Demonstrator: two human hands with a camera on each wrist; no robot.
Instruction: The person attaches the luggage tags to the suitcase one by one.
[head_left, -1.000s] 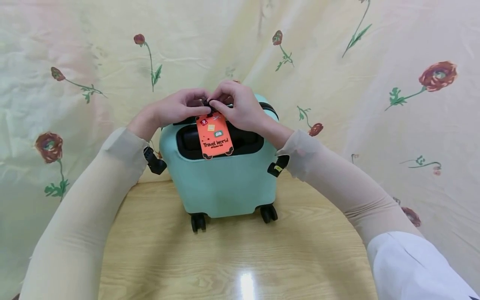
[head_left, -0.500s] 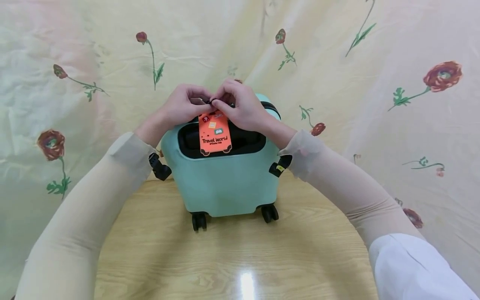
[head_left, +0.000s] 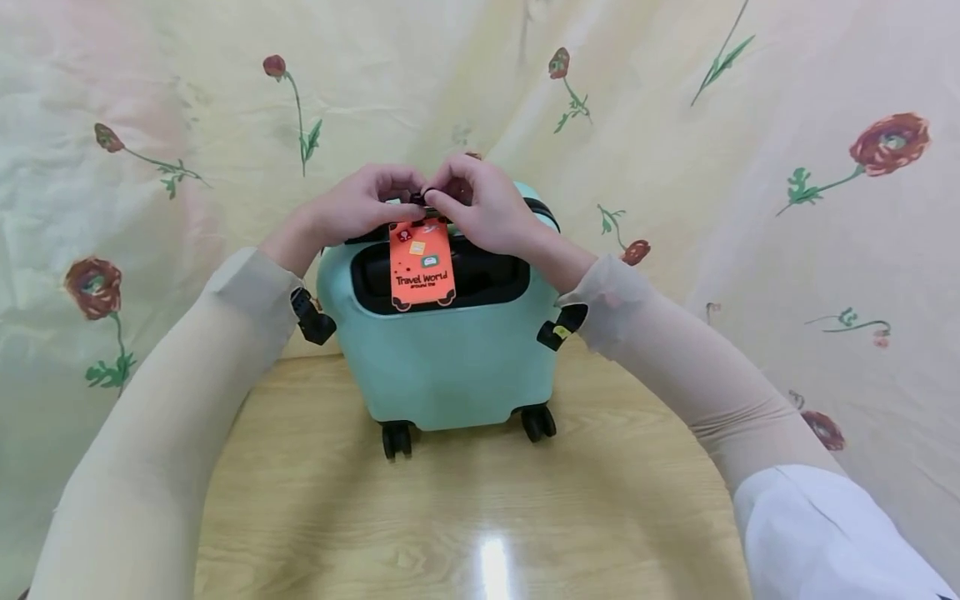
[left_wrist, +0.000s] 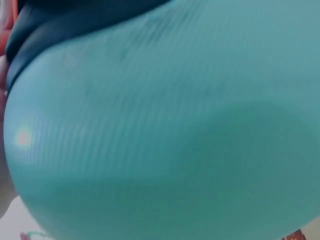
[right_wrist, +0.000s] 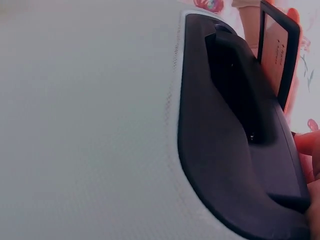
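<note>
A mint-green suitcase (head_left: 450, 367) stands upright in the head view, with an orange luggage tag (head_left: 422, 271) reading "Travel World" hanging over its black recessed handle. My left hand (head_left: 363, 200) pinches the tag's black strap (head_left: 417, 198) from the left, thumb below and fingers curled above. From the right, my right hand (head_left: 487, 204) pinches the strap's end between thumb and forefinger. Fingers partly cover the strap. The right wrist view has the tag (right_wrist: 277, 55) side-on behind the black handle (right_wrist: 240, 90), with fingertips (right_wrist: 310, 145) at the edge. Suitcase shell (left_wrist: 150, 125) fills the left wrist view.
The suitcase rests on black wheels (head_left: 538, 422) on a wooden table (head_left: 480, 508). A flower-printed cloth (head_left: 660, 125) hangs close behind it. Black wrist straps (head_left: 312, 318) sit by both cuffs.
The tag swings from a tilt to nearly straight and shifts slightly left. My left hand moves inward, then back left, while the right hand stays nearly in place at the strap.
</note>
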